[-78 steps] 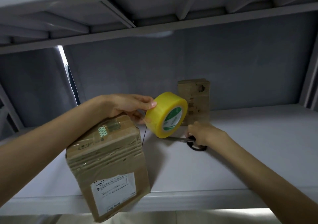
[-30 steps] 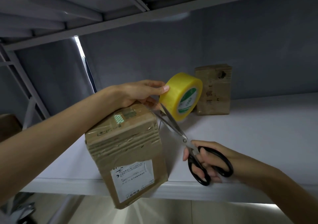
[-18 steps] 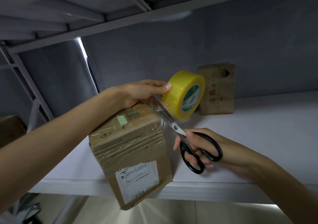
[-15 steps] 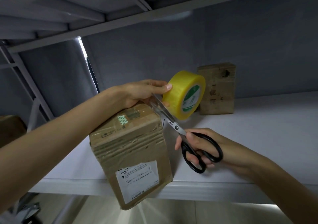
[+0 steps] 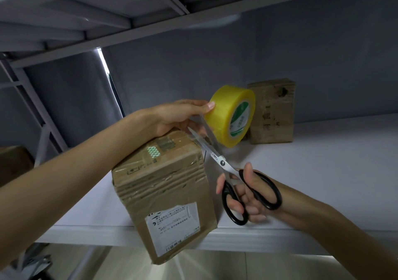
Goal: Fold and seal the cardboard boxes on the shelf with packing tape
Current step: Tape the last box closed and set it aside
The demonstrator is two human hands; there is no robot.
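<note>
Head view, and we are right at the cut: our left hand (image 5: 172, 118) grips the yellow tape roll (image 5: 231, 116) up at about 12 o'clock of the cardboard box (image 5: 163, 191), with a clear strip of tape (image 5: 203, 129) stretched from the roll down to the box's top edge. Our right hand (image 5: 247, 195) has its fingers curled through the black loops of the scissors (image 5: 228, 172), blades angled up toward 11 o'clock and meeting that strip.

What could go wrong? The blades sit very close to our left fingertips (image 5: 210, 105), so a hasty snip could nick them. Let the strip go slack and it may fold onto itself or stick to the blades, giving a ragged end. And watch the box: it stands at the front lip of the shelf (image 5: 323, 172), its lower part overhanging the edge, so a tug on the tape could tip it off toward 6 o'clock.

Around us, a second box (image 5: 271, 111) stands upright at the back, at 2 o'clock of the roll, just behind it from here and out of the scissors' path. Overhead, the upper shelf (image 5: 107, 21) looks likely to limit how high we can lift the roll.
</note>
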